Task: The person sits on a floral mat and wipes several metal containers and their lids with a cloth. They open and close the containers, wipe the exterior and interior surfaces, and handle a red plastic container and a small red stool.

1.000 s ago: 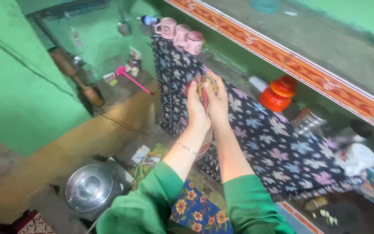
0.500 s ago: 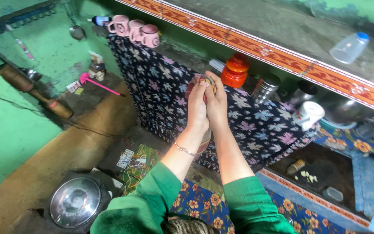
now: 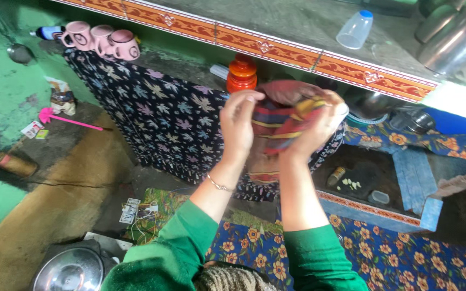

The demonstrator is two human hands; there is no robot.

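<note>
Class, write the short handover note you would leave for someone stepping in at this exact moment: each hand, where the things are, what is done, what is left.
Left hand: raised, fingers closed on the left side of the striped cloth.
Right hand: gripping the cloth's right side, bunched in the fist.
The cloth, red with yellow and dark stripes, is held up between both hands in front of the dark floral curtain, below the orange-trimmed shelf edge. An orange jar stands just behind.
Done: the cloth is gathered and off any surface.
Left: it is not yet set down or spread; what it wraps, if anything, cannot be seen.
</note>
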